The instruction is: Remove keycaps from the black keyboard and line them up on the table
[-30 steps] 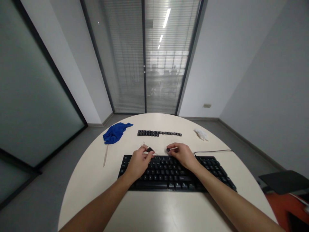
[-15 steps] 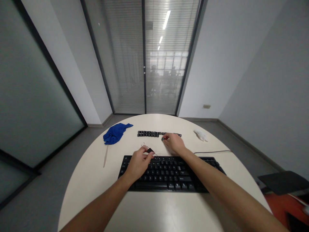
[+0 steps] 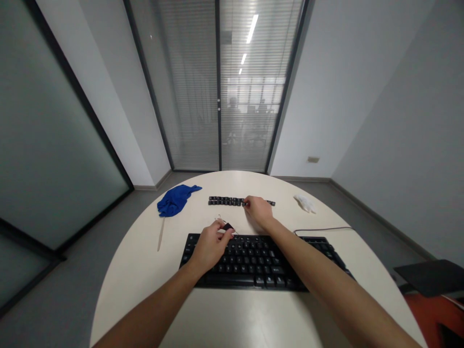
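- Near the far edge of the surface [image 3: 141, 280], right hand [image 3: 259, 210] has its fingertips pinched on a dark keycap [image 3: 244, 203] at the right end of the nearer line in the keycap rows [image 3: 223, 200].
- Step in hand, as judged: setting that cap into line. Whether it touches its neighbour can't be told; fingers hide it.
- Left hand [image 3: 209, 247] grips a black-handled wire tool [image 3: 227, 226] over the keyboard's far edge, left of its middle.
- Keyboard [image 3: 235, 280] sits crosswise between near edge and rows; forearms hide parts of it.
- Next move probably calls for a straight-up release, no sideways drag; a bump could skew the row. The hand hides part of the farther line.
- Room: pale surface shows between keyboard and rows, and along the near edge. Rows lie close to the far edge, so overreach has little margin.
- Far-left edge: blue cloth [image 3: 175, 200], with a thin stick [image 3: 161, 237] pointing nearer from it.
- Far-right edge: crumpled white item [image 3: 305, 203]; cable [image 3: 322, 229] runs to the right edge, a possible snag for a wide right-arm swing.
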The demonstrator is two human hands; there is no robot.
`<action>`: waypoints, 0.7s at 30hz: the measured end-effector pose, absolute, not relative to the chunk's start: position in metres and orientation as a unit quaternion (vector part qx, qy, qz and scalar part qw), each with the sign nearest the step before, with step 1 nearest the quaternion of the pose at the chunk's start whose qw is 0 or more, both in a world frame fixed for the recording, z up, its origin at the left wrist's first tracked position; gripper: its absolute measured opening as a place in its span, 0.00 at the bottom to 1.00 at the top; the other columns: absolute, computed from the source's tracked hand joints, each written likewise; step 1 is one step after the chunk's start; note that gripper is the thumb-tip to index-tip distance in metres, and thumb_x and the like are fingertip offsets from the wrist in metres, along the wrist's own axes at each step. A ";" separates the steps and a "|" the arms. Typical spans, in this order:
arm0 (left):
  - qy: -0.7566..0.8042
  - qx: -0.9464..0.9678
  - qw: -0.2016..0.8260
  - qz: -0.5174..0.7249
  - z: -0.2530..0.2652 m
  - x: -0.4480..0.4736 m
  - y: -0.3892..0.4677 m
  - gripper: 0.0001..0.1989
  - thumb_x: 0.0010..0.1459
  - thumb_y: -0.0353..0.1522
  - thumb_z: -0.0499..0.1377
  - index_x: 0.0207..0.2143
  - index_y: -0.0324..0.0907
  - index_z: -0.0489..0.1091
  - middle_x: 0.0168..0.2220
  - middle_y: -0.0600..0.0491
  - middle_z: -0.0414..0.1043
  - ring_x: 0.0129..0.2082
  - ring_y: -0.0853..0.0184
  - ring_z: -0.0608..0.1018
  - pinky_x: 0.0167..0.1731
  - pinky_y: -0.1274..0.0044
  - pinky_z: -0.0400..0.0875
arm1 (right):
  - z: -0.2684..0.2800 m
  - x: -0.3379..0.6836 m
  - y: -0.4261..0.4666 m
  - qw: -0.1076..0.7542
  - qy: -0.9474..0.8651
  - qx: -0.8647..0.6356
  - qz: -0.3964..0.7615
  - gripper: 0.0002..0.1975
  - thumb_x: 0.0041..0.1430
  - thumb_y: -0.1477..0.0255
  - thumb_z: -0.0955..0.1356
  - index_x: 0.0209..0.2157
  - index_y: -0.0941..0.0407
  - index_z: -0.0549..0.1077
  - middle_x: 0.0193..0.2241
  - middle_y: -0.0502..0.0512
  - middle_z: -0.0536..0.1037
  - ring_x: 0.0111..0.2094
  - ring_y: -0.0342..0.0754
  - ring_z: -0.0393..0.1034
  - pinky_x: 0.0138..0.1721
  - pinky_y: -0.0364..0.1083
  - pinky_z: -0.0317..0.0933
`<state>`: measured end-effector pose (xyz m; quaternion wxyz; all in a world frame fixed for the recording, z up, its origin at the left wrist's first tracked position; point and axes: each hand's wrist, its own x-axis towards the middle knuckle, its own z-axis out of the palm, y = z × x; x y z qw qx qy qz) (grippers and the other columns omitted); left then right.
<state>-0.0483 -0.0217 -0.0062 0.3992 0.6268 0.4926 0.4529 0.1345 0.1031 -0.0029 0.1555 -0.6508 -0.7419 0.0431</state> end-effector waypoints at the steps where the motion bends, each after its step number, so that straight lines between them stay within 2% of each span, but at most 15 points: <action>1: 0.493 0.626 0.399 0.453 -0.007 -0.048 -0.021 0.10 0.61 0.39 0.57 0.34 0.41 0.66 0.35 0.47 0.79 0.37 0.60 0.83 0.31 0.76 0.76 | -0.003 0.135 0.104 0.154 -0.742 -0.651 0.043 0.13 0.61 0.71 0.65 0.46 0.51 0.76 0.42 0.59 0.80 0.44 0.54 0.73 0.43 0.47 0.63; 8: 0.500 0.631 0.389 0.448 -0.005 -0.048 -0.021 0.09 0.61 0.38 0.57 0.34 0.41 0.66 0.36 0.46 0.79 0.36 0.60 0.83 0.32 0.76 0.76 | -0.004 0.133 0.109 0.147 -0.737 -0.658 0.045 0.14 0.60 0.70 0.66 0.47 0.49 0.76 0.42 0.56 0.80 0.44 0.53 0.74 0.43 0.47 0.63; 21: 0.501 0.629 0.391 0.448 -0.002 -0.047 -0.022 0.09 0.60 0.37 0.57 0.34 0.40 0.66 0.37 0.45 0.79 0.35 0.60 0.83 0.32 0.75 0.77 | -0.003 0.134 0.106 0.158 -0.740 -0.651 0.057 0.15 0.59 0.71 0.66 0.48 0.49 0.75 0.42 0.56 0.80 0.44 0.53 0.73 0.43 0.47 0.63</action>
